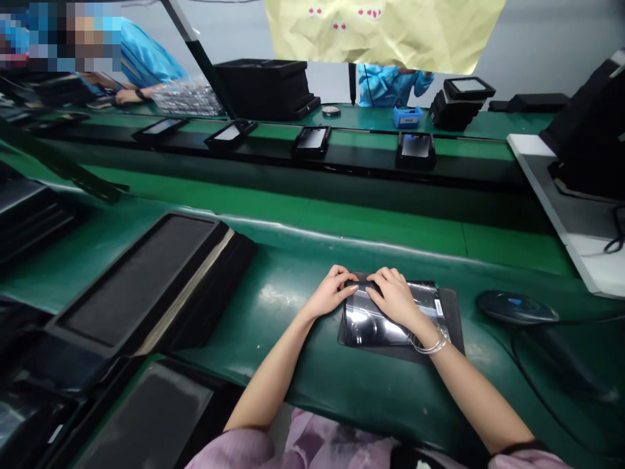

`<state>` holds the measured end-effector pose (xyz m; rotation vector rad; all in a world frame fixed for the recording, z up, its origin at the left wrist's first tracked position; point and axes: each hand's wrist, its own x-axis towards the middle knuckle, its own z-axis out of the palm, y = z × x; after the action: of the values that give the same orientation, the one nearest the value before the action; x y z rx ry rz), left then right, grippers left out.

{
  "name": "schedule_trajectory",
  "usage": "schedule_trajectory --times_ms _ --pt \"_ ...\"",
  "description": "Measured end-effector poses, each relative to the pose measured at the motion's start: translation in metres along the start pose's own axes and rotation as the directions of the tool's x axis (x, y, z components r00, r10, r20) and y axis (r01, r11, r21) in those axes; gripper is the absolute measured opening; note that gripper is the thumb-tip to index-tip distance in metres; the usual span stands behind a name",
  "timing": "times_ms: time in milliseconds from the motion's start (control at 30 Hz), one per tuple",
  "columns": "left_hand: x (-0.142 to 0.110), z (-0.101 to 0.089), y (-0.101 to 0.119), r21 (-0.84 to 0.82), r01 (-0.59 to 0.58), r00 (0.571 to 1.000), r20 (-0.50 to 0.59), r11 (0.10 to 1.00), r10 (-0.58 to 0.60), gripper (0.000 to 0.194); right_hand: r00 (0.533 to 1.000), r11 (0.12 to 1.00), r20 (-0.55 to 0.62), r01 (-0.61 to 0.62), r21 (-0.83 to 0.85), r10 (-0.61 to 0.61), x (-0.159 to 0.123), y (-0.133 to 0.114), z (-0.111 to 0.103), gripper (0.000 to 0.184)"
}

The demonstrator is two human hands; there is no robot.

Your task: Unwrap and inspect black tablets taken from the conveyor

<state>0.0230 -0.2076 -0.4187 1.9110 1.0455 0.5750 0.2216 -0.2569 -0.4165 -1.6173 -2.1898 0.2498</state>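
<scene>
A glossy, dark screen panel (375, 326) with clear film-like reflections and a small white label lies flat on a dark mat (456, 326) on the green bench. My left hand (334, 291) is at the panel's far left corner, thumb and bent fingers closed on its edge. Just to the right, my right hand (393, 296) reaches over the panel, its fingers curled and its thumb near the same far edge. Whatever lies between the fingertips is too small to make out. Bracelets circle my right wrist.
A black handheld scanner (517, 307) with a cable lies to the right. Stacked black trays (141, 280) stand at the left. Beyond the bench, a conveyor line carries black frames with screens (312, 140). Co-workers in blue (146, 49) sit opposite; a yellow sheet (385, 32) hangs above.
</scene>
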Motion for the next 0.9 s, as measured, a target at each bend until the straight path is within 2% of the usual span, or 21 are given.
schedule_trajectory --times_ms 467,900 --pt "0.005 -0.001 0.003 0.069 -0.042 0.996 0.078 0.997 0.036 0.027 0.997 0.997 0.036 -0.064 0.034 0.063 0.001 -0.002 -0.001 0.018" --pt "-0.005 0.006 0.004 0.019 0.029 0.996 -0.085 0.999 -0.027 0.031 0.998 0.998 0.027 -0.055 0.023 0.055 0.001 -0.003 -0.001 0.017"
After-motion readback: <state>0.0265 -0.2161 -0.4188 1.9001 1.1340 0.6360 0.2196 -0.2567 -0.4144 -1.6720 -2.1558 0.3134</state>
